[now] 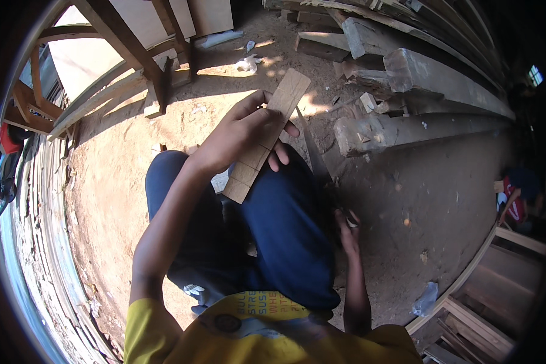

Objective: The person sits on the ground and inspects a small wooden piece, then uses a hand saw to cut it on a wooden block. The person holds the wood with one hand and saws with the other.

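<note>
My left hand (241,134) is closed around a flat wooden strip (252,161), which slants over my bent knees. Thin dark lines run across the lower part of the strip, and its far corners look rounded. Down beside my right thigh, my right hand (347,233) grips the handle of a handsaw. The narrow grey blade of the handsaw (313,149) points up and away, its tip close to the right edge of the strip. Shadow hides most of the saw handle and some of my right fingers.
Heavy timber beams (400,130) are piled at the far right. A wooden frame (124,45) stands at the far left, by stacked thin boards (48,242). At the right edge another person (515,197) is near a wooden framework (461,291). A plastic bag (425,299) lies on the dirt floor.
</note>
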Available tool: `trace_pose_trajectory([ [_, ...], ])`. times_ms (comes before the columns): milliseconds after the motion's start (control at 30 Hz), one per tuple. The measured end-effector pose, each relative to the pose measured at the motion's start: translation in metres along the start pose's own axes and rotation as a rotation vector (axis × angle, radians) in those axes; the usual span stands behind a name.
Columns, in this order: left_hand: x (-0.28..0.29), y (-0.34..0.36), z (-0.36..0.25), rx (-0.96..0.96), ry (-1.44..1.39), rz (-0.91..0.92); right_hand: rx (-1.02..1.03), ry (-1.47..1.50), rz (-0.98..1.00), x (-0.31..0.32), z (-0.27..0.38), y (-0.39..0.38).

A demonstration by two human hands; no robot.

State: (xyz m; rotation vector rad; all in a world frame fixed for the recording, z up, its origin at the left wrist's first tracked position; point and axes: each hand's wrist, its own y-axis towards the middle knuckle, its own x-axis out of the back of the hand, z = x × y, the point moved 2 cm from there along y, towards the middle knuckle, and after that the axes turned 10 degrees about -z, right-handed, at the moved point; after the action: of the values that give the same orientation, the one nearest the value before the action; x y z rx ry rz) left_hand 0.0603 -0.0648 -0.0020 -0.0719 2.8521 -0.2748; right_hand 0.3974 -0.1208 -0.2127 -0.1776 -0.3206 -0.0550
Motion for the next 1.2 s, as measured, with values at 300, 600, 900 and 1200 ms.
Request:
trace_pose_trajectory([
  [300, -0.013, 0.003, 0.006, -0.04, 0.109, -0.063, 0.403, 0.553, 0.056, -0.002, 0.141, -0.045],
  [600, -0.01, -0.008, -0.014, -0.089, -0.047, -0.133, 0.754, 0.471, 0.075, -0.014, 0.193, -0.058],
  [900, 0.025, -0.02, -0.015, -0.125, -0.009, -0.279, 0.807, 0.175, 0.098, -0.031, 0.251, -0.064],
  [1200, 0.028, -0.02, -0.005, -0.012, 0.036, -0.252, 0.735, 0.077, 0.129, -0.046, 0.223, -0.063],
])
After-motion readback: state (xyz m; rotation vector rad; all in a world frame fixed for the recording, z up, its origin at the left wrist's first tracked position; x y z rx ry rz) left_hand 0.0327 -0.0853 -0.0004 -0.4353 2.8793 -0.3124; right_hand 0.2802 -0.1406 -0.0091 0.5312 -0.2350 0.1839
